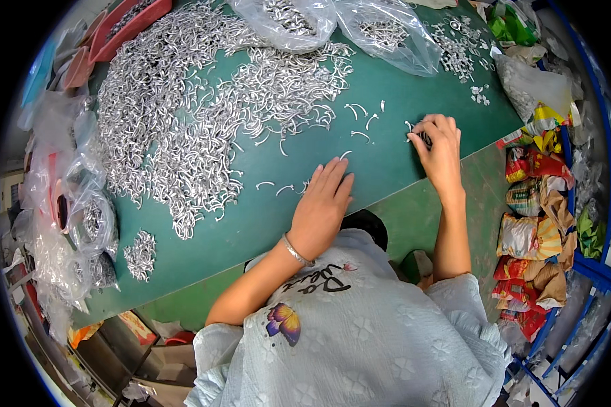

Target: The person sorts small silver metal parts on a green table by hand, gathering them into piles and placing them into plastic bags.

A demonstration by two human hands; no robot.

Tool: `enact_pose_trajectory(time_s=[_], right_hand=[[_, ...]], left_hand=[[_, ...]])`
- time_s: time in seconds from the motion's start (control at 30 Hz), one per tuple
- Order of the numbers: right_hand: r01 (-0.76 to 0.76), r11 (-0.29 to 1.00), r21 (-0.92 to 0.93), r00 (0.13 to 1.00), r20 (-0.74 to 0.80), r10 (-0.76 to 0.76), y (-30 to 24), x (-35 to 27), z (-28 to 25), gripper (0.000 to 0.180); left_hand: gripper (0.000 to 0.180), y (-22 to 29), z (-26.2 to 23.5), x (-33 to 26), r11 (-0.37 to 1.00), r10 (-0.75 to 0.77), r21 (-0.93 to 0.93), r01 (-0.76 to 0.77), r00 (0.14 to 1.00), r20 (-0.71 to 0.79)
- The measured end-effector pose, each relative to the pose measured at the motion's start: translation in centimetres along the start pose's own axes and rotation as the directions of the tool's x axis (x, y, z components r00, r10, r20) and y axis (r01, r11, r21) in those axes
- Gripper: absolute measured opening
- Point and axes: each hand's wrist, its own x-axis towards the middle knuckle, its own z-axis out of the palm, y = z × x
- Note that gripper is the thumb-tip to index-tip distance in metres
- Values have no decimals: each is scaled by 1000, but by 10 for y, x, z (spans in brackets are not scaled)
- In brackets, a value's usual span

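— What are the hands doing?
— The left hand (322,207) lies flat, fingers together, on the green surface (387,129). The right hand (440,150) pinches small metal hooks (424,138) near loose ones (361,115).

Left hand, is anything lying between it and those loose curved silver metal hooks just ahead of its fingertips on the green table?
Nothing visible does. The left hand lies flat on the green table, and the nearest curved silver metal hooks sit right beside its fingers with only bare tabletop between. The right hand is off to the side.
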Motion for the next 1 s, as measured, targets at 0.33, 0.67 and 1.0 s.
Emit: enact_pose_trajectory(time_s=[0.33,0.67,1.0], right_hand=[[150,964,221,988,-17,-151,-30,-9,8,14],[237,895,378,933,170,-318,-61,-21,15,12],[291,880,376,906,188,-380,-103,-32,36,14]], left_hand=[[42,-2,-1,3,999,-10,-42,9,1000,-22],[47,5,-33,-10,952,-248,-222,212,957,-152],[48,-7,-40,-51,949,-315,-103,298,911,-266]])
